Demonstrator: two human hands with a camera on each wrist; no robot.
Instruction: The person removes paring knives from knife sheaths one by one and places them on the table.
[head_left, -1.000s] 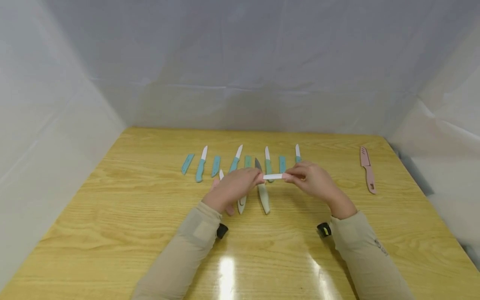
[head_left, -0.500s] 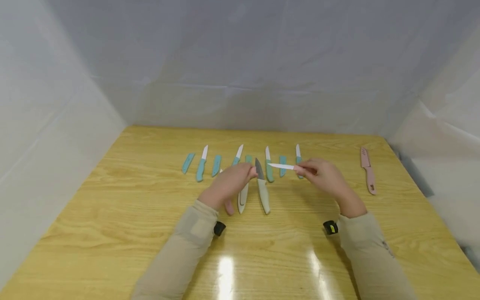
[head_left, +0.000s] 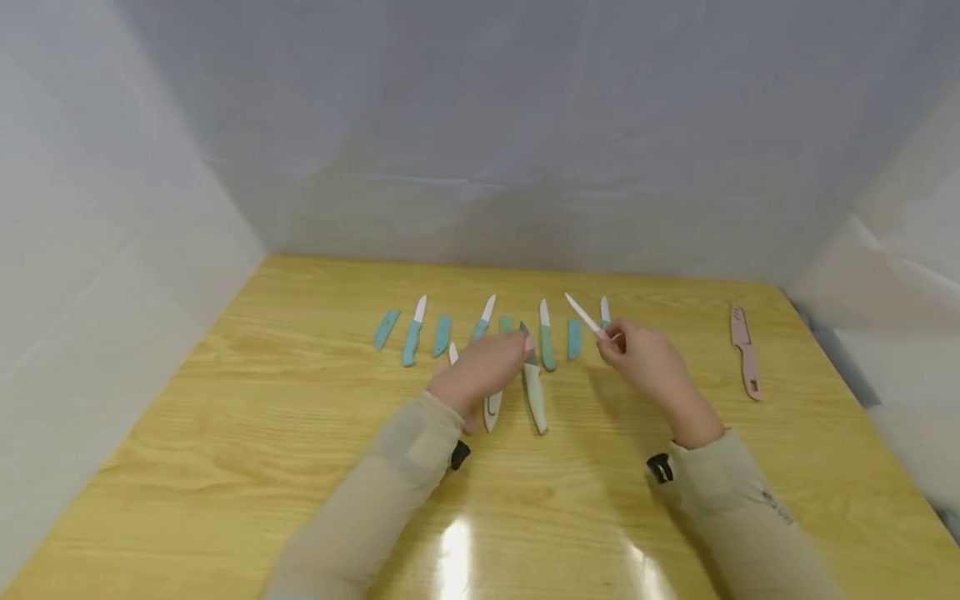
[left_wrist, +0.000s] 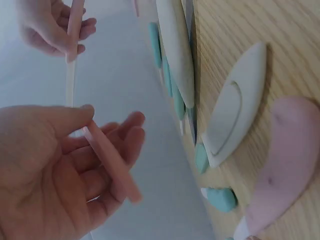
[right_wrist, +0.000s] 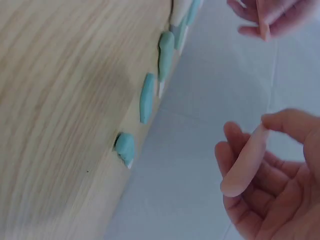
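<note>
My right hand (head_left: 645,358) pinches the pink handle of a small white-bladed paring knife (head_left: 583,315), its bare blade pointing away and up to the left. The knife's handle (right_wrist: 245,162) lies across the fingers in the right wrist view. My left hand (left_wrist: 65,165) holds a slim pink blade sheath (left_wrist: 112,162) between thumb and fingers, mostly hidden in the head view. Below the left hand lie a cream knife (head_left: 536,400) with a grey blade, a cream sheath (left_wrist: 237,105), and another pink-handled knife (left_wrist: 285,160), partly covered by that hand in the head view.
Farther back on the wooden table (head_left: 225,433) runs a row of blue and green knives and sheaths, including a blue knife (head_left: 412,342), a green knife (head_left: 548,346) and a blue sheath (head_left: 573,339). A pink sheathed knife (head_left: 745,358) lies far right. White sheeting surrounds the table.
The knife's white blade, at first level between both hands, came apart from the left hand as the right hand moved right. Its tip has since swung away from me.
</note>
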